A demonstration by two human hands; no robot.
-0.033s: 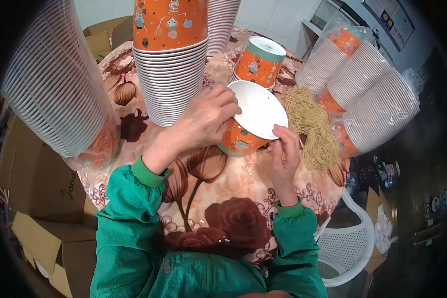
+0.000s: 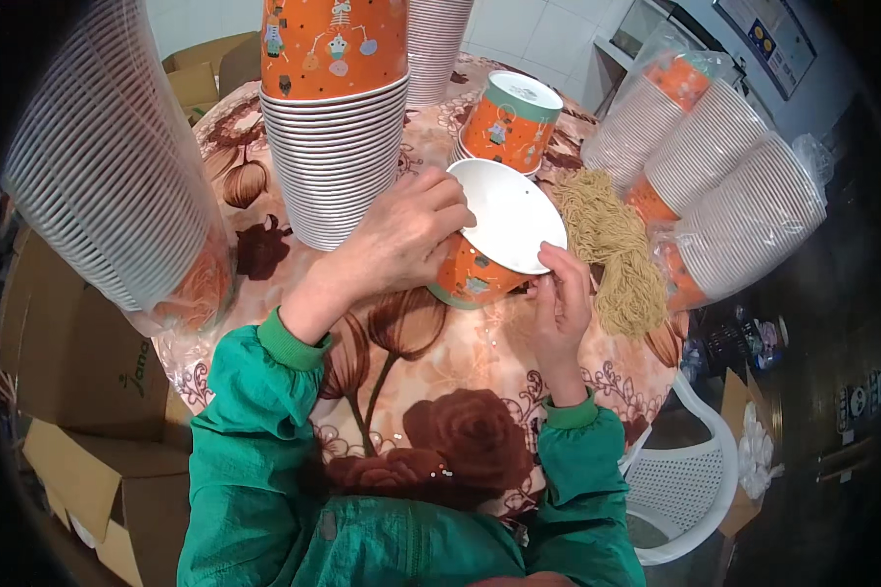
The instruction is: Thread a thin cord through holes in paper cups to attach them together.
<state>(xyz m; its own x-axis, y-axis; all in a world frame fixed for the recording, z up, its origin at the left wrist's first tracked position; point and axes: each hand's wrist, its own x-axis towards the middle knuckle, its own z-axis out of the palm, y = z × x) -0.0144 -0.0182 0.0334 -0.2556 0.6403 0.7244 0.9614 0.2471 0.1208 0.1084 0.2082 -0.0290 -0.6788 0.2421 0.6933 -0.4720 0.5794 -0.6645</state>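
An orange paper bucket [image 2: 480, 279] with cartoon figures, a green band at its base and a white inside is tilted over the table, its mouth toward me. My left hand [image 2: 411, 230] is closed on the left side of its rim, fingertips partly hidden. At the right front of the rim, my right hand [image 2: 565, 293] pinches the edge between thumb and fingers. A small dark spot shows on the bucket's white inner wall. Right beside the bucket lies a bundle of tan cords [image 2: 612, 254]. Behind it stands another orange bucket [image 2: 509, 127], upside down.
A tall stack of upside-down buckets [image 2: 335, 147] rises left of my hands. Farther left leans a plastic-wrapped stack [image 2: 117, 176]. Several bagged stacks [image 2: 744, 215] lie at the right. Cardboard boxes [image 2: 78, 372] and a white plastic chair [image 2: 685, 479] stand around the flower-patterned table [image 2: 470, 362].
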